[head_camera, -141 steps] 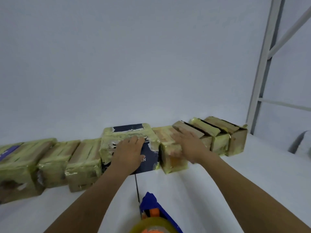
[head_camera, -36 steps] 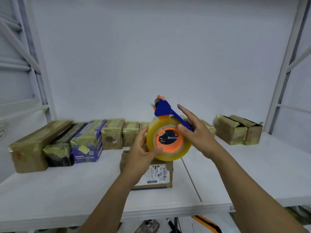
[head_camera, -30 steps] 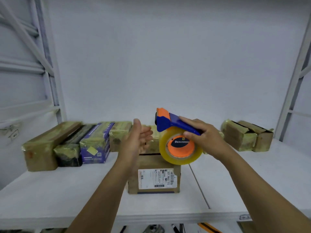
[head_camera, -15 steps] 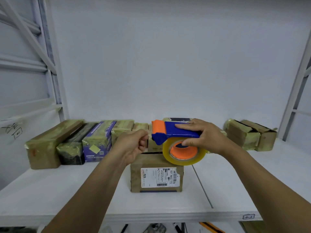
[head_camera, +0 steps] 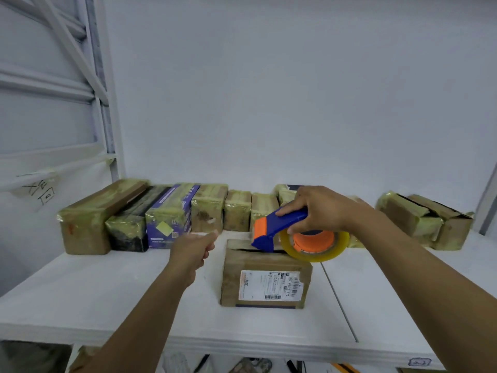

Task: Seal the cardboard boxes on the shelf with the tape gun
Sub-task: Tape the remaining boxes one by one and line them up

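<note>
Our left hand (head_camera: 192, 250) is smeared by motion. Its fingers curl inward with the thumb forward, but we cannot tell whether they pinch a tape end or nothing at all. The nose of the tape gun (head_camera: 279, 230) covers the far edge of the cardboard box (head_camera: 265, 278), so we cannot say whether it touches the flaps or hangs just over them. Our right hand (head_camera: 320, 211) is clamped round the blue handle and hides its rear end. The tape roll (head_camera: 314, 244) covers the box's top corner at 2 o'clock. The print on the white label (head_camera: 271, 285) is too small to read, and the items under the shelf (head_camera: 107, 292) at 6 o'clock are cut off by the frame.

The box stands on the shelf at our 12 o'clock with its label facing us, apart from the row of taped boxes (head_camera: 209, 208) along the wall. The gun is over its top. The gun's long axis runs from 9 to 3 o'clock: the orange head points to 9 and dips, the handle rises toward 3, and the roll hangs beneath. Our left hand is at 9 o'clock of the box top, near the gun's head but apart from it.
</note>
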